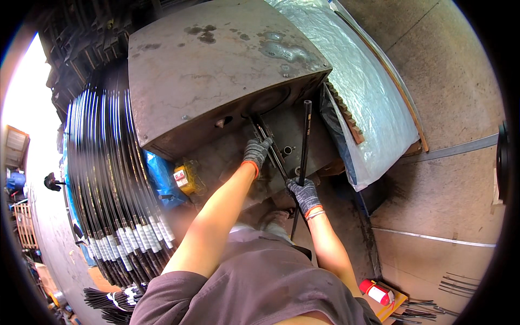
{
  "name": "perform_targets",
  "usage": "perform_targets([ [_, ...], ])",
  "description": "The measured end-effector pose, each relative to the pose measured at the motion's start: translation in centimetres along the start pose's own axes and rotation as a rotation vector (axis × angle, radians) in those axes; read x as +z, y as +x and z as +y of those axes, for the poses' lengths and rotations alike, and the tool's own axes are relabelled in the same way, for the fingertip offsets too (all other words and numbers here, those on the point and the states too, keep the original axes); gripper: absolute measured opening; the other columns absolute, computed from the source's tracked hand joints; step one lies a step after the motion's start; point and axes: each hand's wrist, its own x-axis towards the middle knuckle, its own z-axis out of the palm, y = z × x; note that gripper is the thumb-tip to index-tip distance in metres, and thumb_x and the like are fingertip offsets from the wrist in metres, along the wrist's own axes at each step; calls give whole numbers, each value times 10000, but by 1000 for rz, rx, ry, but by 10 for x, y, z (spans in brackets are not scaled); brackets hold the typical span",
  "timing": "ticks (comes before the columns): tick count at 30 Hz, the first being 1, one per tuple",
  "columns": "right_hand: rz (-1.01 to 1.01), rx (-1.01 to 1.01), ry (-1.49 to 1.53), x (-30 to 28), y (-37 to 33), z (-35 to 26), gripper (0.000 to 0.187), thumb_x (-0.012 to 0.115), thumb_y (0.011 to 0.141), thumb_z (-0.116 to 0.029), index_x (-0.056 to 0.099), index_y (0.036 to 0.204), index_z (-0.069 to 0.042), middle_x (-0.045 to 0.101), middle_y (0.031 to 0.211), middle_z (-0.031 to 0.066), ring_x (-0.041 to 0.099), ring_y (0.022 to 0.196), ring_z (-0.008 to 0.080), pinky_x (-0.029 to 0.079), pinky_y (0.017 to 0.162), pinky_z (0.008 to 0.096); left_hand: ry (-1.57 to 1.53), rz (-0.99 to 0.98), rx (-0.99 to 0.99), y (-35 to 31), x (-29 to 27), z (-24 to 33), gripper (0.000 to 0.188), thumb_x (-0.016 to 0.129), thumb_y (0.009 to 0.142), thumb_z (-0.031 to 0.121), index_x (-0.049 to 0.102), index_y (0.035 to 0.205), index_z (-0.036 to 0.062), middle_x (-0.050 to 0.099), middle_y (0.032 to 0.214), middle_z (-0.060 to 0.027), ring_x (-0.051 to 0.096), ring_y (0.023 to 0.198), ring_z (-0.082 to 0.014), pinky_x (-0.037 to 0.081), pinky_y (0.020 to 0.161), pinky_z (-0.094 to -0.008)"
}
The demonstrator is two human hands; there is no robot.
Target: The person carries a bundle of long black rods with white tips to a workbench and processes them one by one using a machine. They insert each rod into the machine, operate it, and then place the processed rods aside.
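Both my hands wear dark grey knit gloves with orange cuffs. My left hand point(257, 151) is closed on a slim metal rod point(277, 162) that slants out of a round opening in the front of a large metal housing point(227, 59). To the right and nearer my body, my right hand point(304, 195) is wrapped round a long black tube point(306, 135), which stands up past the fist and comes out below it. The slanting rod's lower end runs down beside the right hand; whether the fingers hold it too is hidden. A short upright pipe stub point(288, 150) sits between the hands.
Left of the housing hangs a dense row of long black rods point(105, 162) with pale wrapped ends. A yellow box point(185, 180) lies near blue plastic. At right, clear plastic sheeting point(374, 108) covers a stack. A red cylinder point(377, 292) stands at lower right by loose rods.
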Motion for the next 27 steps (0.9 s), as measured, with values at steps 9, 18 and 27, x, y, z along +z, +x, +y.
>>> perform_targets([
  [9, 104, -115, -259, 1, 5, 6, 122, 674, 752, -139, 635, 763, -24, 582, 621, 8, 513, 565, 98, 413, 532, 263, -25, -12, 31, -2, -1, 5, 454, 671, 738, 360, 623, 955, -36, 636, 903, -149, 583, 822, -256, 435, 763, -356],
  [18, -138, -112, -179, -12, -40, -13, 175, 658, 776, -183, 631, 789, -11, 619, 674, 58, 553, 607, 146, 444, 593, 301, -403, 86, -49, -19, -3, -5, 437, 623, 805, 299, 496, 1125, 30, 610, 916, -105, 592, 721, -219, 479, 645, -358],
  [27, -346, 257, -1, 0, -80, -20, 239, 593, 850, -284, 567, 834, -47, 557, 630, 24, 563, 607, 124, 456, 549, 279, -1109, -333, -302, -108, -42, 28, 154, 563, 871, 286, 584, 842, 136, 532, 606, 13, 409, 442, -83, 351, 396, -217],
])
